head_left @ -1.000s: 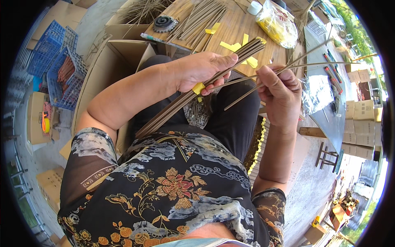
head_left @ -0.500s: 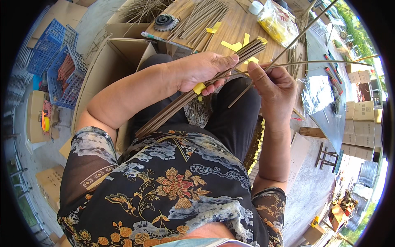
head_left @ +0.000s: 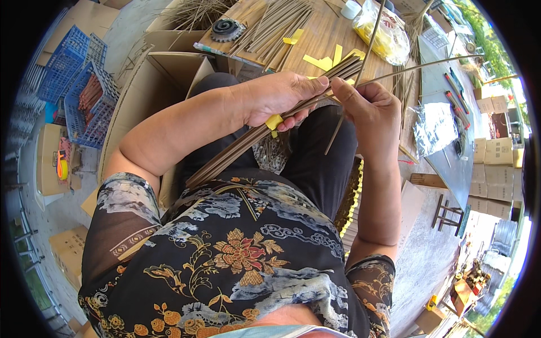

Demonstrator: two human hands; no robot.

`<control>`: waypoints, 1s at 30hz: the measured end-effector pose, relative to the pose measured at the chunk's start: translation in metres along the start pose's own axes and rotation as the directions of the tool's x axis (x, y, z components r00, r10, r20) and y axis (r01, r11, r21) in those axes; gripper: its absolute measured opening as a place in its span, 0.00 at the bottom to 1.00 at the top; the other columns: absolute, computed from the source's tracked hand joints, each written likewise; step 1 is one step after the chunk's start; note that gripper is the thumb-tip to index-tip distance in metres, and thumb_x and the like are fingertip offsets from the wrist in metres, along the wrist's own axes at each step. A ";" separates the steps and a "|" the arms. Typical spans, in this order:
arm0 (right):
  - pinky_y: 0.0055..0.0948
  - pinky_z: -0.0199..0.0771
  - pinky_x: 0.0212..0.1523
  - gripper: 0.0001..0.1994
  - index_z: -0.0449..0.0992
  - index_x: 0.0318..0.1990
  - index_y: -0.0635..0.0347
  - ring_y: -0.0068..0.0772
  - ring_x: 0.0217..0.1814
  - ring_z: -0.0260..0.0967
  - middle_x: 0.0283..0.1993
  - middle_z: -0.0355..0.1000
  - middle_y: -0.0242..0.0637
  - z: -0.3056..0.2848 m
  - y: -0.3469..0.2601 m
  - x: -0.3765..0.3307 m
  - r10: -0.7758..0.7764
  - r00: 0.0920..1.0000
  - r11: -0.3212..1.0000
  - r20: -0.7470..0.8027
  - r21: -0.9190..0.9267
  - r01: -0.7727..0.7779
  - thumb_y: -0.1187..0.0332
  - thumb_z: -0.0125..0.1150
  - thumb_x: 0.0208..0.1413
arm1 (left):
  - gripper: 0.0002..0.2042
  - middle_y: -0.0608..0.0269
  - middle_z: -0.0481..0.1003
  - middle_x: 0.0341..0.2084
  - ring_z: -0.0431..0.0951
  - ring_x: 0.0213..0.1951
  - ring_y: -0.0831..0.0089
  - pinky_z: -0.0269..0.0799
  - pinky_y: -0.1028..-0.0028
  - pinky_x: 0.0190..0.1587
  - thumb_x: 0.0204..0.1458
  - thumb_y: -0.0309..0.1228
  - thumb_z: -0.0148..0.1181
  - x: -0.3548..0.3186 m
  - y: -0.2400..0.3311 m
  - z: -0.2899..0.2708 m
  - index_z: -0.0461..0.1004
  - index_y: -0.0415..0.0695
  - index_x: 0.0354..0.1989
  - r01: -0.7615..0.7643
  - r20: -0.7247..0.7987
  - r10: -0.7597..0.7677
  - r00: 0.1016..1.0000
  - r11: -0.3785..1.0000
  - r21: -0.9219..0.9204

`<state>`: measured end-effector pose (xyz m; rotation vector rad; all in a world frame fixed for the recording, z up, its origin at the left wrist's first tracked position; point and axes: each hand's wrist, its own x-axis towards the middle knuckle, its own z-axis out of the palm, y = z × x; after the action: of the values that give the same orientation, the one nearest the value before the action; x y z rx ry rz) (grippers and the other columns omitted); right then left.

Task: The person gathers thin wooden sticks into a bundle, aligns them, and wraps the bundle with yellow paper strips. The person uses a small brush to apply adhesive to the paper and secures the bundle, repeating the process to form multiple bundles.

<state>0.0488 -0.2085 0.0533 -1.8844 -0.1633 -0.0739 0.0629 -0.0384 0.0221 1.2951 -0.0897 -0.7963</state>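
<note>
Head view, only one available: the right hand (head_left: 369,112) has been brought in toward the left hand (head_left: 276,101) over the last second, and the gap between thumbs is now almost closed. Of two loose sticks pinched in the right fingertips, the steep stick (head_left: 333,137) has been swung more upright; the long stick (head_left: 417,67) is aimed leftward at the bundle of sticks (head_left: 231,155), so sorting or feeding-in at the bundle seems under way. The bundle is clamped in the left hand, slanting across the lap, stiff, brown, matt, straight-sided. A smooth yellow band (head_left: 274,121) is wrapped round it just below the left fingers. The loose sticks look thinner, the long one slightly bowed. Ahead of the hands, a grained wooden table (head_left: 321,39) is strewn with more sticks (head_left: 282,22); beyond the right hand, a crinkled clear bag (head_left: 389,36) is seen, yellow inside.
</note>
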 end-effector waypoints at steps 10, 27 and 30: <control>0.13 0.53 0.17 0.14 0.69 0.18 0.63 0.13 0.16 0.56 0.14 0.63 0.27 0.001 0.012 0.006 0.191 0.975 0.957 0.111 0.200 -0.211 0.64 0.65 0.44 | 0.24 0.67 0.64 0.10 0.62 0.07 0.83 0.58 0.84 0.08 0.52 0.54 0.43 0.001 -0.001 0.002 0.65 0.41 0.22 -0.063 0.045 0.062 0.997 0.998 0.014; 0.14 0.55 0.16 0.18 0.69 0.19 0.63 0.14 0.16 0.56 0.15 0.63 0.27 0.001 0.019 0.008 0.138 0.980 0.965 0.144 0.204 -0.165 0.57 0.65 0.44 | 0.23 0.69 0.61 0.10 0.59 0.08 0.84 0.54 0.85 0.09 0.51 0.54 0.45 -0.004 0.004 0.006 0.64 0.43 0.24 0.043 0.080 -0.035 0.996 0.993 -0.108; 0.12 0.52 0.17 0.16 0.70 0.20 0.60 0.13 0.15 0.55 0.15 0.62 0.26 -0.001 0.024 0.008 0.128 0.983 0.948 0.131 0.274 -0.160 0.57 0.62 0.47 | 0.22 0.70 0.61 0.10 0.59 0.08 0.84 0.53 0.85 0.09 0.50 0.54 0.46 -0.003 0.002 0.003 0.65 0.44 0.24 0.060 0.098 -0.048 0.994 0.991 -0.122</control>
<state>0.0605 -0.2158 0.0317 -1.6077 -0.1055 0.1484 0.0604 -0.0396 0.0260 1.1455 -0.0796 -0.8959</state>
